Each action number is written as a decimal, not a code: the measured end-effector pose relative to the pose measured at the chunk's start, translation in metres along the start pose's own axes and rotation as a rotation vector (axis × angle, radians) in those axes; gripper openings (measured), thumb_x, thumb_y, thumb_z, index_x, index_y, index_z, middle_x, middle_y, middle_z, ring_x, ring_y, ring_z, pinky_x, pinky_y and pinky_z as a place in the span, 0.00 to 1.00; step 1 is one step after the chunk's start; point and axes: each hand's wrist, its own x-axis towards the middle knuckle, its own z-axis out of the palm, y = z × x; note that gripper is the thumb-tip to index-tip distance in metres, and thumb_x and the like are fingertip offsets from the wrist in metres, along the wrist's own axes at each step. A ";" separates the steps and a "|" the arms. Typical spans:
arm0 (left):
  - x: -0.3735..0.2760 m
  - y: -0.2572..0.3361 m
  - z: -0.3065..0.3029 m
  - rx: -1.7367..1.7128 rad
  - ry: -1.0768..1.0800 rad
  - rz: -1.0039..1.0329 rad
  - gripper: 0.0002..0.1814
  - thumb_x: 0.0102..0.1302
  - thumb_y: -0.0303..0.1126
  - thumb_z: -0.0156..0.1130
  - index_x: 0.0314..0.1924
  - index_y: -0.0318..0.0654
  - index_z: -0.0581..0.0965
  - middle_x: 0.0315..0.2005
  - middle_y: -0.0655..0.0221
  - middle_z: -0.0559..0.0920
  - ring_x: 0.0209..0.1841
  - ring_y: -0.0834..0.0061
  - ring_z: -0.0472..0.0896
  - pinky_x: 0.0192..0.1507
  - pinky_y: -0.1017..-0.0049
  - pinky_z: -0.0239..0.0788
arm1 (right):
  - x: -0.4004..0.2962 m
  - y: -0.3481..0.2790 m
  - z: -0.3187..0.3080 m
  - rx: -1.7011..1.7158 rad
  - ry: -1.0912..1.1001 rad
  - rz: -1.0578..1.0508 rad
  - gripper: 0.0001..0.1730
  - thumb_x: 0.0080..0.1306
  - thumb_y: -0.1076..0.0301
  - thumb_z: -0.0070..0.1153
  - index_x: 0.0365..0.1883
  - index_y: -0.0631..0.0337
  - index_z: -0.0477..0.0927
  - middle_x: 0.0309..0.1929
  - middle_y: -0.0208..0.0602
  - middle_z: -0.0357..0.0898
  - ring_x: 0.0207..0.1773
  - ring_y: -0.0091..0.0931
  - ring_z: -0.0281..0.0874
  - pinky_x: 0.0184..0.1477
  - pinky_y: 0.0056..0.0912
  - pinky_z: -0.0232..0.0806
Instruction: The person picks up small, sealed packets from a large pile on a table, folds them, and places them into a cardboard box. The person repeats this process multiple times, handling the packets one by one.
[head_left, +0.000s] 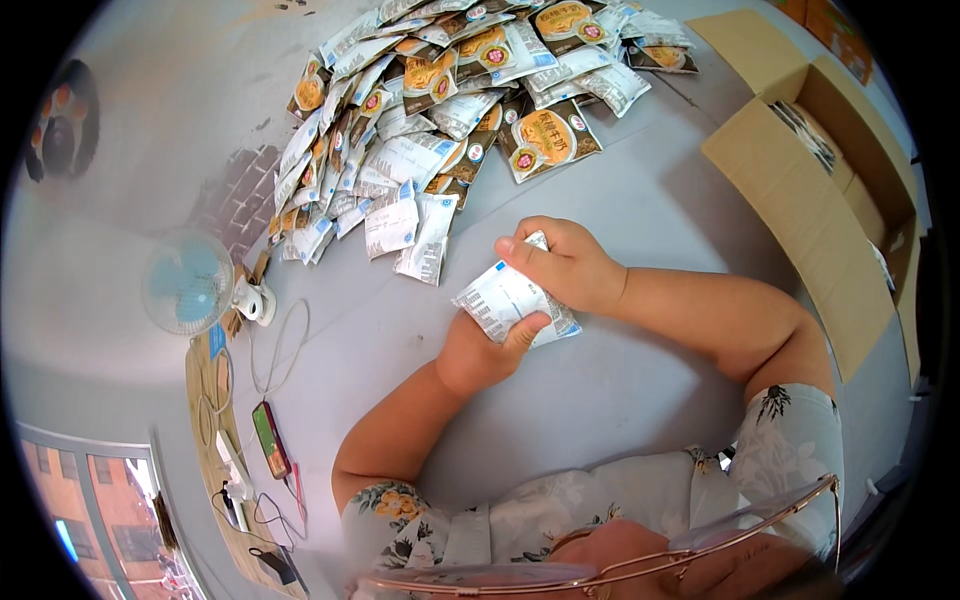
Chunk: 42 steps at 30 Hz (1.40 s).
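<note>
Both hands grip a white printed food sachet (510, 300) above the grey table, in the middle of the head view. My left hand (491, 349) closes on its lower left part, thumb across the face. At the upper right, my right hand (566, 262) clasps the same sachet with its thumb near the top edge. Beyond the hands lies a large heap of sachets (431, 82), some with the white backs up, others with brown fronts showing an orange-yellow cup. One brown sachet (547, 140) lies face up at the near edge of the heap.
An open cardboard box (795, 240) with sachets inside stands on the right. A small desk fan (189, 281), a white cable (279, 352), a smartphone (271, 440) and a power strip (234, 469) are on the left. Wall and window lie farther left.
</note>
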 end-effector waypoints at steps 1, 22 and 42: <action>0.000 0.002 -0.001 0.080 -0.016 0.040 0.20 0.65 0.42 0.63 0.52 0.39 0.75 0.38 0.67 0.83 0.39 0.67 0.82 0.41 0.69 0.73 | 0.001 0.001 0.000 0.084 0.011 0.073 0.22 0.65 0.51 0.59 0.35 0.66 0.76 0.29 0.37 0.78 0.33 0.21 0.74 0.34 0.28 0.68; 0.002 -0.005 -0.008 0.021 -0.052 -0.006 0.20 0.66 0.36 0.62 0.54 0.34 0.73 0.46 0.65 0.80 0.47 0.73 0.78 0.50 0.72 0.69 | 0.008 -0.009 0.002 0.340 0.023 0.328 0.24 0.68 0.49 0.53 0.36 0.67 0.77 0.31 0.34 0.79 0.34 0.19 0.73 0.36 0.26 0.68; 0.002 -0.021 -0.022 -0.280 0.256 -0.017 0.24 0.70 0.44 0.54 0.55 0.31 0.73 0.46 0.63 0.81 0.48 0.74 0.78 0.49 0.72 0.70 | 0.006 0.011 0.000 -0.044 -0.061 0.066 0.23 0.66 0.49 0.57 0.36 0.64 0.78 0.30 0.30 0.76 0.33 0.19 0.71 0.37 0.26 0.66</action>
